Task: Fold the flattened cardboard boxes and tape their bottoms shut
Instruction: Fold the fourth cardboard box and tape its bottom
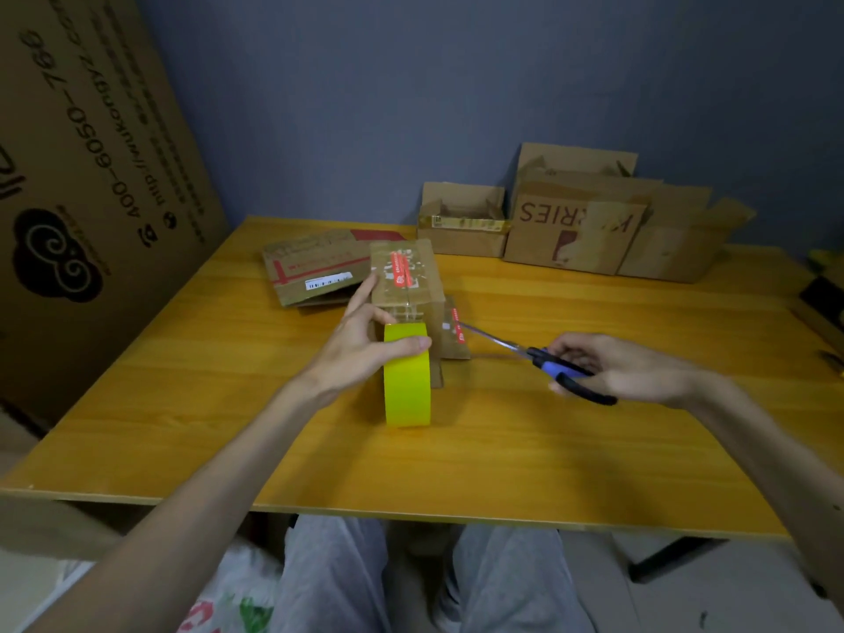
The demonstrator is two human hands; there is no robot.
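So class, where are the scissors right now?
Head view, right of centre: the scissors are held in the right hand over the table, blades pointing left towards the box behind the yellow tape.

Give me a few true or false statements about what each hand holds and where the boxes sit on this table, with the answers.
1. The left hand grips a yellow tape roll. True.
2. The right hand holds a knife. False: it holds scissors with blue and black handles.
3. The scissors' blades point toward the small box. True.
4. The flattened boxes lie right of the scissors. False: they lie left of the small box, slightly farther back.
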